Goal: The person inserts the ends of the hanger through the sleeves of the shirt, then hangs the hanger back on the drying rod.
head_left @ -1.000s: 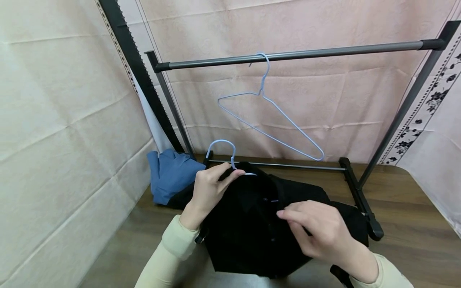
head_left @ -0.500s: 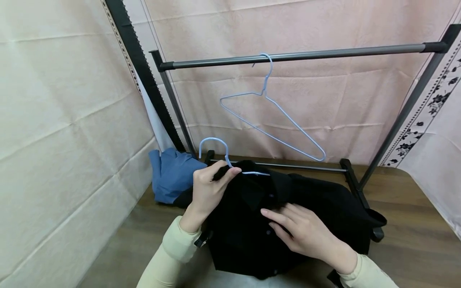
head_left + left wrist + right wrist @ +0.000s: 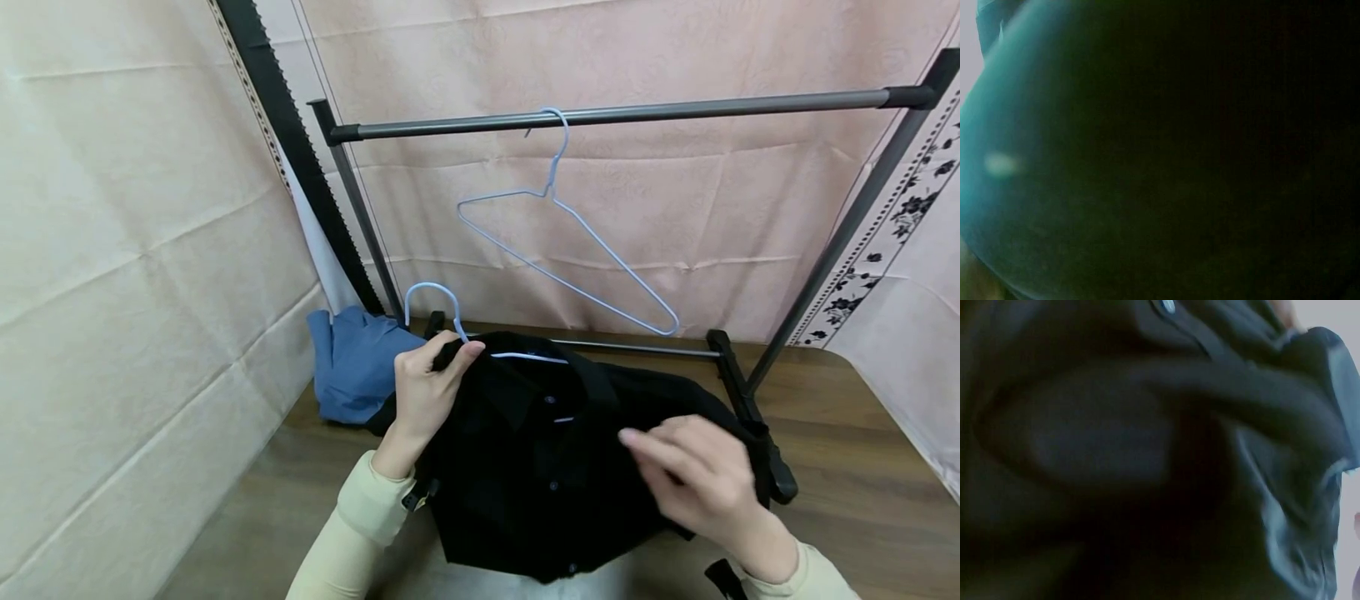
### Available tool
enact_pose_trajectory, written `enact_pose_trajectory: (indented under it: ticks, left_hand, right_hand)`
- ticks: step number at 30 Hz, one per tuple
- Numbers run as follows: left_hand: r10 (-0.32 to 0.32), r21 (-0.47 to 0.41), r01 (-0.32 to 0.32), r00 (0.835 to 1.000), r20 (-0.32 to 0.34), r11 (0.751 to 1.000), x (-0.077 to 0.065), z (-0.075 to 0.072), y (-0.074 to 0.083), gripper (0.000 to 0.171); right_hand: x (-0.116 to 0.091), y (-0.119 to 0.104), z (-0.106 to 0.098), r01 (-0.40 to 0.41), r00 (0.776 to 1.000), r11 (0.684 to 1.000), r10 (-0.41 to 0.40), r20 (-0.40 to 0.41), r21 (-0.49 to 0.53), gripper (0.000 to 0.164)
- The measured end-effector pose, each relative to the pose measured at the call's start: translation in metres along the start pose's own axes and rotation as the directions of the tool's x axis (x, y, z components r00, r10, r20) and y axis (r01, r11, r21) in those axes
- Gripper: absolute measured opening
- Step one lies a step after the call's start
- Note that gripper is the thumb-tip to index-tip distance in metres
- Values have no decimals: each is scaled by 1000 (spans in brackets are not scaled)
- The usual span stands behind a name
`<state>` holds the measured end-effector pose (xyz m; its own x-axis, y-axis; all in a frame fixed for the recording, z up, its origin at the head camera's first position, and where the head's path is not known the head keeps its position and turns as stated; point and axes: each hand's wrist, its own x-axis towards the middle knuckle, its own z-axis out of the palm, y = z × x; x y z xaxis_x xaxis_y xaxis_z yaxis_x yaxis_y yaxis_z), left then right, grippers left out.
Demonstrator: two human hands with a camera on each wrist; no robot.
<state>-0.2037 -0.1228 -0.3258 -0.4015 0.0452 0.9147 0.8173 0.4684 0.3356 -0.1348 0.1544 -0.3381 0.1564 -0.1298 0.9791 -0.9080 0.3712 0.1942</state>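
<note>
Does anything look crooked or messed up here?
Yes, a bit. The blue wire hanger on the rack bar slants, its right end lower in the picture, though it may just be turned. The blue cloth left of the black shirt lies bunched up. Nothing looks spilled.

Pale yellow-green sleeves (image 3: pixel 337 546) (the left with a broad cuff (image 3: pixel 372 498)), small black fittings (image 3: pixel 726 577) beside both.
</note>
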Motion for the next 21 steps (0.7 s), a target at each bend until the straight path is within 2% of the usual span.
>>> enact_pose_trajectory:
  ticks: [2,4,6,8,10,12,14,17,21]
  left_hand:
    - [-2,1,2,1000,-4,1000,0,0,-1,30]
    - [-4,-1,4,1000,-4,1000,0,0,-1,30]
    - [-5,-4,5,1000,-4,1000,0,-1,-1,30]
    - [-5,4,5,1000,-5,1000,0,-1,-1,31]
    - [-1,8,1,1000,-5,1000,0,-2,0,31]
    - [4,19,-5,1000,4,1000,-1,-2,1,31]
    - [18,35,-19,1000,18,999,-3,-2,1,31]
    - [44,60,-47,998,50,997,-6,0,1,30]
    - [64,74,-70,995,82,995,-8,0,0,29]
  right_hand:
    - [3,7,-4,-75,984,992,56,-169,-105,20]
    - [5,14,-8,-195,960,967,154,-235,-165,31]
    - [5,21,-14,-290,949,940,257,-182,-183,43]
    - [3,28,-18,-335,942,923,332,-49,-190,50]
    - [-2,34,-20,-353,925,920,370,82,-173,51]
    - [-10,38,-21,-349,916,925,370,157,-148,46]
    - [-17,41,-21,-338,917,935,352,188,-106,39]
    - [-26,44,-21,-301,932,953,304,196,-46,31]
    - [-29,49,-20,-264,943,964,265,202,-35,31]
